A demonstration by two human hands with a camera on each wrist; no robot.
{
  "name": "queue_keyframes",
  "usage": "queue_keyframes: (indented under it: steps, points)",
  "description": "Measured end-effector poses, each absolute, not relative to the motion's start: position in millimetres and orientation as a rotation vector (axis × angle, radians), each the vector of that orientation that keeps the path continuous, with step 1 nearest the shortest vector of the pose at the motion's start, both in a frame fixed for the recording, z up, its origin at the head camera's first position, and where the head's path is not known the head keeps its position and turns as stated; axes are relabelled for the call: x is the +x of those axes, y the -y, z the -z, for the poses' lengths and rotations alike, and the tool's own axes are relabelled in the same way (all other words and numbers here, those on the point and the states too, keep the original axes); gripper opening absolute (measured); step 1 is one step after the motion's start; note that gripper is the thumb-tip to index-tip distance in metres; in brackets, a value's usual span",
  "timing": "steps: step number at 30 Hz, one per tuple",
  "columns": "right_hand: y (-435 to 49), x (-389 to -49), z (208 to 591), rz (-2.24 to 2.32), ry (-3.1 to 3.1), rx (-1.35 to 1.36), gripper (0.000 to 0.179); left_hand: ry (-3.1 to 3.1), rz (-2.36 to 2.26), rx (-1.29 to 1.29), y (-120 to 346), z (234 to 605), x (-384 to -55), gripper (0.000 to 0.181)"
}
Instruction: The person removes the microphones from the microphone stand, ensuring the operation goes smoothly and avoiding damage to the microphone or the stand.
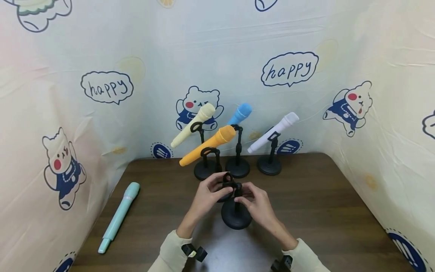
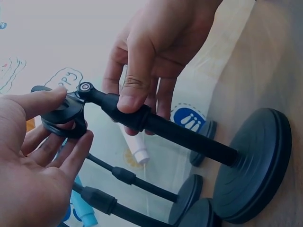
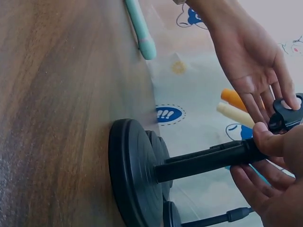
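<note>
1 black stand (image 1: 236,219) stands upright; left fingers (image 2: 78,153) pinch its clip (image 2: 66,115), right fingers (image 2: 136,85) grip its stem (image 2: 191,139), probably to steady it.

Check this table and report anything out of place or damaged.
The mint-green microphone looks out of place: it lies at the left of the table, while the four other microphones tilt in stands. The front stand, held by the left hand and right hand, carries none. No spill or damage shows.
</note>
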State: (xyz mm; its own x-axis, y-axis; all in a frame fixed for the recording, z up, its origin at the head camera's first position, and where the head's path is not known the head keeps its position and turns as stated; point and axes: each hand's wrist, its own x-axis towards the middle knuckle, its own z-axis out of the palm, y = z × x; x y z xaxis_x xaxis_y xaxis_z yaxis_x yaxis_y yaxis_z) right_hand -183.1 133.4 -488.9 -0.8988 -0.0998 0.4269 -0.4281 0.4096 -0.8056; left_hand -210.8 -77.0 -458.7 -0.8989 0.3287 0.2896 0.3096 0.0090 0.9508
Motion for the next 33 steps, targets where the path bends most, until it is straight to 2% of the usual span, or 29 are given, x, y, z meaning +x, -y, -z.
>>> queue_keyframes:
  steps: [10, 16, 24, 33]
  points:
    - [-147.1, -182.4, 482.2, -1.392, 2.284, 0.454, 0.033, -2.169, -2.065, 0.822, 72.8, 450.6, -211.5, 0.049]
    - [-162.5, -182.9, 476.1, -1.386, 2.272, 0.406, 0.030, -2.207, -2.107, 0.881, 73.9, 446.4, -213.1, 0.038]
    - [-185.7, -185.1, 472.6, -1.330, 2.245, 0.368, 0.028, -2.234, -2.197, 0.779, 80.6, 437.6, -218.6, 0.020]
    - [-209.0, -190.5, 466.4, -1.292, 2.242, 0.276, 0.026, -2.308, -2.220, 0.711, 97.6, 417.4, -228.5, 0.023]
